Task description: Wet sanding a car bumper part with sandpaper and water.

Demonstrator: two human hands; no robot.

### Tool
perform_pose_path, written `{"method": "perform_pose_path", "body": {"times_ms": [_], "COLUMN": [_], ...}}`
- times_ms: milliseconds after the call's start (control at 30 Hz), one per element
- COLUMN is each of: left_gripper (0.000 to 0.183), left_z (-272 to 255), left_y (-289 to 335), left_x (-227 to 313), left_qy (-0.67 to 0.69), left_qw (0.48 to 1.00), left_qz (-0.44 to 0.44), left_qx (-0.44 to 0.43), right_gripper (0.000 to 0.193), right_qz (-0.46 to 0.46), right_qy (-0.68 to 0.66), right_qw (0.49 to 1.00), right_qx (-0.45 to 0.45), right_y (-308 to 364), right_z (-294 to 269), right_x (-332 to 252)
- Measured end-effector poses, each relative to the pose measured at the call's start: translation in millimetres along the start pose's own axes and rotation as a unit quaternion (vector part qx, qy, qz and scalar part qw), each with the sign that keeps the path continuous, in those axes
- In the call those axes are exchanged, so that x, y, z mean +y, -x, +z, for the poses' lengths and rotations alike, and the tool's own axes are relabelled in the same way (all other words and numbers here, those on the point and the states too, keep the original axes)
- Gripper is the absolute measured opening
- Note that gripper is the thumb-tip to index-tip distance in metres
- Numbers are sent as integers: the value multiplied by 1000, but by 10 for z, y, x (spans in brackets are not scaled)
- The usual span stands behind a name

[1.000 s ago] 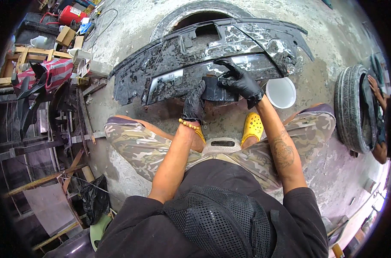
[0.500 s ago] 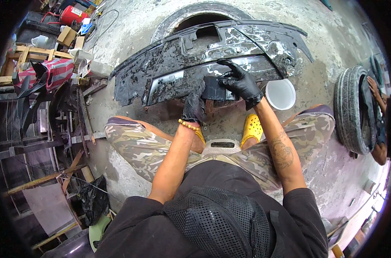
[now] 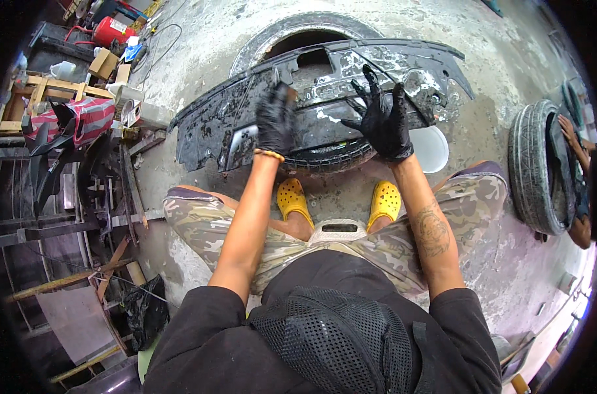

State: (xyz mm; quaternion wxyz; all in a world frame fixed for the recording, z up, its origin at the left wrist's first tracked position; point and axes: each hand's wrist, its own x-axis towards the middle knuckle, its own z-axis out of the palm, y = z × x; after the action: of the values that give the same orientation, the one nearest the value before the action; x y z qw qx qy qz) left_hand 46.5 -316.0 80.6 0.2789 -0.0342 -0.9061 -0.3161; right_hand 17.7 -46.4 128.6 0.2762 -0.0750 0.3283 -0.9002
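Note:
My left hand (image 3: 273,123), in a black glove, is closed and smeared by motion over the left part of a black car body panel (image 3: 324,83). A brownish edge shows at its fingertips, on what looks like a folded piece of sandpaper (image 3: 290,94); most of it is hidden. Wet and patchy with pale smears, the long panel lies across a tyre (image 3: 331,161). My right hand (image 3: 385,123), also gloved in black, hovers with spread fingers over the panel's right half and holds nothing. Whether it touches the panel I cannot tell.
A white round tub (image 3: 431,150) stands right of the tyre, partly under the panel. Another tyre (image 3: 541,167) is upright at the right, with a person's hand (image 3: 566,126) beside it. At the left are metal racks, a wooden crate (image 3: 43,92) and a red tank (image 3: 111,31).
Both hands were together at the panel's near edge around the dark sheet. My left hand has swung up and left with it; my right hand has let go and spread its fingers.

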Motion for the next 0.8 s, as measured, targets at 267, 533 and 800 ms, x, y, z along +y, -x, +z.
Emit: {"method": "perform_pose_path", "body": {"times_ms": [267, 533, 800], "left_gripper": [37, 23, 31], "left_z": [208, 123, 409], "left_y": [228, 329, 508], "left_x": [225, 1629, 1836], "left_qy": [181, 311, 226], "left_qw": [981, 942, 968], "left_qz": [-71, -27, 58], "left_qx": [0, -127, -96], "right_gripper": [100, 88, 81], "right_qz": [28, -90, -118], "right_qy": [-123, -162, -174], "right_qw": [989, 981, 977], "right_qx": [-83, -64, -30], "right_y": [101, -12, -26], "right_z": [122, 108, 4], "right_x": [-38, -108, -175]}}
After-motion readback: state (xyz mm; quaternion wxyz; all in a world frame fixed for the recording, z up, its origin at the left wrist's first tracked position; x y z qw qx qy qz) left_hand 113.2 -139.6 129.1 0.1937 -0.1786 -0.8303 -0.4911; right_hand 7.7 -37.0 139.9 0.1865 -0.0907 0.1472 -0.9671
